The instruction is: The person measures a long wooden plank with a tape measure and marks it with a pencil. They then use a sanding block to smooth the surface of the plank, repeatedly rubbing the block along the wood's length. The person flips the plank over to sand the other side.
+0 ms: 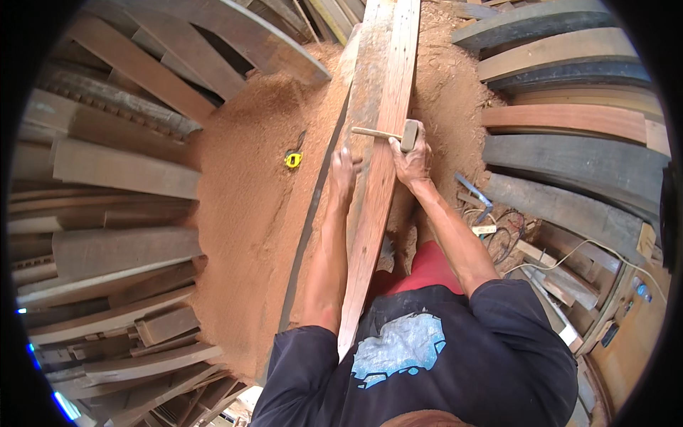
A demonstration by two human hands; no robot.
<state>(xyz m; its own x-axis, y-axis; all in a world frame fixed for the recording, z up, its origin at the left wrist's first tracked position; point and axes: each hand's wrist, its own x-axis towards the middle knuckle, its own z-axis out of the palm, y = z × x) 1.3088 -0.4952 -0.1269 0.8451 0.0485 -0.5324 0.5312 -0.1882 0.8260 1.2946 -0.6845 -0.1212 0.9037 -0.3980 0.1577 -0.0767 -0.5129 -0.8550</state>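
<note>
A long wooden beam [376, 197] with nail holes runs from the top of the view down to my body, beside a greyer, weathered board face [368, 69]. My right hand [415, 160] grips a wooden marking gauge by its block [410, 135] at the beam's right edge. The gauge's thin stem [376, 132] reaches left across the wood. My left hand [344, 169] is over the weathered face just below the stem's left end, slightly blurred, with its fingers partly bent; whether it holds something small I cannot tell.
Sawdust covers the ground, with a yellow tape measure [293, 159] lying left of the beam. Stacked planks [125, 168] line the left side, and more boards [565, 117] the right. A blue metal tool [475, 192], cables [504, 235] and offcuts [560, 275] lie at the right.
</note>
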